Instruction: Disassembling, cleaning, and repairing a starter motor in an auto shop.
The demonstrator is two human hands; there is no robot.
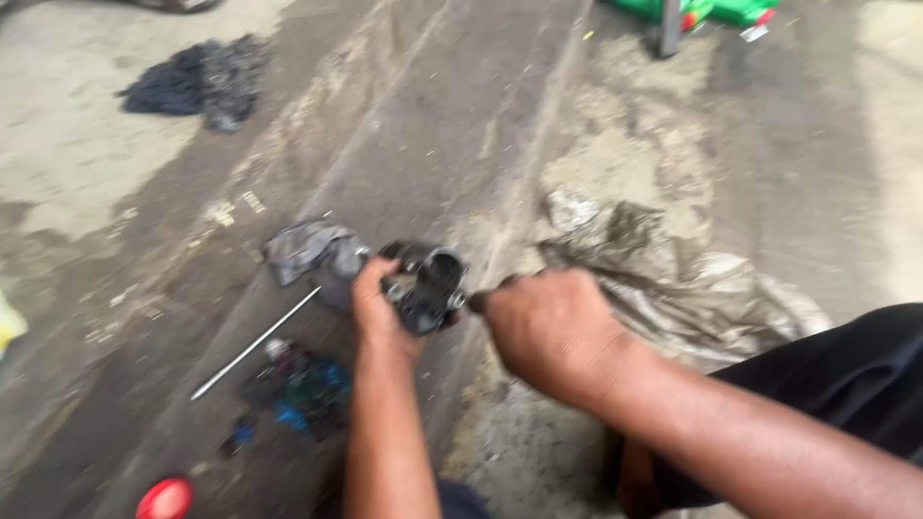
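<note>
1. Black metal part (430,285) – small, greasy, with a round open bore on top – held up over the oil-stained concrete floor (461,115), about mid-frame.
2. Left hand (377,306) wrapped around the part's left side, fingers closed on it, supporting it from below.
3. Right hand (550,327) closed in a fist around a tool handle (478,302); its dark tip meets the part's right side. Tool type can't be told – the frame is motion-blurred.
4. Just behind the part: a grey rag (312,252) lying on the floor, touching or nearly touching the left hand's fingers.
5. Left of the left forearm: a thin metal rod (255,344) lying diagonally, with a dark heap of blue-tinged bits (303,389) beside its lower end.
6. Right of the hands: a crumpled dirty plastic sheet (692,288).
7. Further out – a dark cloth pile (197,82) top left, a red round object (165,499) at the bottom edge, green containers (702,10) at the top edge.
</note>
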